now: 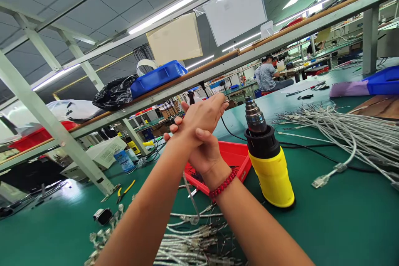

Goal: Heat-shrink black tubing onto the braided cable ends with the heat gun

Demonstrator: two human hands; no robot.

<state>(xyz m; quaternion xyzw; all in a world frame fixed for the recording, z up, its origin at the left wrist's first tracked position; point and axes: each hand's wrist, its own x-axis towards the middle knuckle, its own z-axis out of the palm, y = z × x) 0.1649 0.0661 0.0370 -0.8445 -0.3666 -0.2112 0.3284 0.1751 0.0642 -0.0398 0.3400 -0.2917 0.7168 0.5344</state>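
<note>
The right hand (204, 151) clasps the left wrist (186, 135), a red tray (232, 150) just behind; whether the left hand (205, 113) holds anything, I cannot tell.

heat gun (272, 174): yel/blk | tray (233, 151): red | cbls (324, 126): wht | bench (336, 224): grn

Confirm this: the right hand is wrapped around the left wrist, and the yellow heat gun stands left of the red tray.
The side is wrong: the head view shows the yellow heat gun standing right of the red tray. The right hand is wrapped around the left wrist.
</note>
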